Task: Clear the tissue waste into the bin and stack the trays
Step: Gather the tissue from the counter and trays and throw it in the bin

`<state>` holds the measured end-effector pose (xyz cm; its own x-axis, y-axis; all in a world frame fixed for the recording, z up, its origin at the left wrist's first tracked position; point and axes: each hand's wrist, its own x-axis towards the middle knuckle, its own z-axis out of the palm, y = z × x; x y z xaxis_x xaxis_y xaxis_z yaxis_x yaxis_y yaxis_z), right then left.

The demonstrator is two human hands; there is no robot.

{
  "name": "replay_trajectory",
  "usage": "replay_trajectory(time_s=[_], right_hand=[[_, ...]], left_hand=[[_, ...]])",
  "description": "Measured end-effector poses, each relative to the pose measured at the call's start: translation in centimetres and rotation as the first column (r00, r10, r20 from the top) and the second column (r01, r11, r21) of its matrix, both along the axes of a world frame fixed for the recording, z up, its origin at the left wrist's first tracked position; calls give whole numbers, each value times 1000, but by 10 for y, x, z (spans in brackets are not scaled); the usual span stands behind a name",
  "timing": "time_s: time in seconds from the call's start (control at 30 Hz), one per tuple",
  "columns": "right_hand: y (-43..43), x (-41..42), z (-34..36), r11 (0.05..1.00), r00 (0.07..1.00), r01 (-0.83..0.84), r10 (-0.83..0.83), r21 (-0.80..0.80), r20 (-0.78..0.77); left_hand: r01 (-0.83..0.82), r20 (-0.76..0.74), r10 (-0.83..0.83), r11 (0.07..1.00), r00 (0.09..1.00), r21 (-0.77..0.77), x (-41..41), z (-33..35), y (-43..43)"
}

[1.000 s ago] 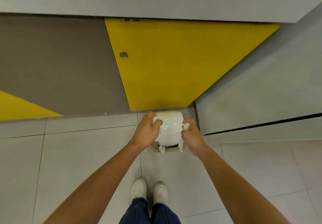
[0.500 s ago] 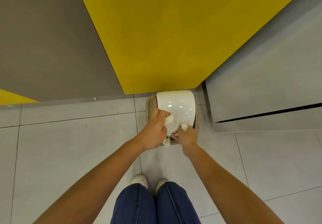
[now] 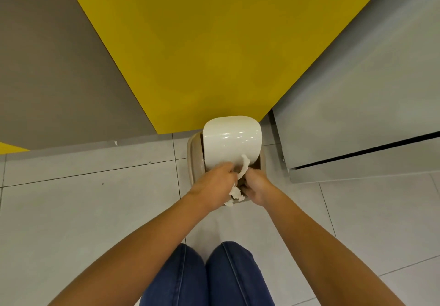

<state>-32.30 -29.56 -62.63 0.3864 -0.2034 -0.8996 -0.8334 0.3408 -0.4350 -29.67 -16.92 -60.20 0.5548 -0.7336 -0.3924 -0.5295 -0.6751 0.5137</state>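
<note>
Just below the middle of the frame a beige bin (image 3: 194,160) is standing on the pale tiled floor (image 3: 83,210), at the foot of a yellow panel (image 3: 202,43). Its glossy white lid (image 3: 232,139) is covering most of the top and leaving the near part of the opening showing.

Both hands are meeting at that near edge. The left hand (image 3: 213,187) is reaching in from the lower left, its fingers curling round crumpled white tissue (image 3: 235,192). The tissue is bulging out beside the palm and hanging over the bin's near rim. A thin strip of it is rising between the two hands and lying against the lid's lower edge.

The right hand (image 3: 258,187) is coming in from the lower right with its fingers bending down into the opening, just beside the tissue. Its fingertips are hidden, so I cannot tell whether it is gripping any.

A grey-brown panel (image 3: 47,67) is filling the upper left, and a pale grey cabinet (image 3: 357,103) is standing at the right. Knees in blue jeans (image 3: 207,279) are showing at the bottom centre.
</note>
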Motion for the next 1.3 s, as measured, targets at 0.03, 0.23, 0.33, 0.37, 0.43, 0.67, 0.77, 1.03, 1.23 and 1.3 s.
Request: replay_trajectory(time_s=[0.03, 0.23, 0.33, 0.37, 0.43, 0.67, 0.77, 1.03, 1.23, 1.3], right_hand=[[-2, 0, -2, 1000, 1000, 7, -7, 2, 1], [-3, 0, -8, 995, 998, -62, 63, -78, 4], [-5, -3, -10, 985, 993, -116, 117, -126, 5], [-6, -3, -9, 984, 992, -127, 129, -128, 9], [-5, -4, -7, 984, 992, -124, 126, -126, 4], [-1, -3, 3, 981, 989, -148, 149, -122, -4], [4, -2, 21, 972, 981, -193, 194, -137, -4], [18, -3, 120, 956, 967, -253, 251, -149, -32], [35, -7, 220, 897, 929, -360, 369, -256, -12], [42, -8, 257, 854, 899, -406, 437, -325, 25]], left_hand=[[45, 2, -45, 997, 999, 68, -2, -4, -5], [207, 15, -238, 871, 971, 445, -1, -34, -29], [218, -9, -254, 809, 967, 546, 2, -46, -36], [220, 5, -271, 791, 963, 571, 2, -48, -37], [214, 33, -290, 772, 956, 599, 1, -49, -40], [22, 3, -23, 961, 1000, 274, 4, -25, -32], [-72, -24, 78, 982, 997, 174, 7, -4, -22], [-391, -153, 397, 918, 905, 65, 6, 90, 18], [-568, -155, 558, 823, 815, -21, -7, 189, 42], [-595, -148, 582, 801, 800, -66, -14, 225, 50]])
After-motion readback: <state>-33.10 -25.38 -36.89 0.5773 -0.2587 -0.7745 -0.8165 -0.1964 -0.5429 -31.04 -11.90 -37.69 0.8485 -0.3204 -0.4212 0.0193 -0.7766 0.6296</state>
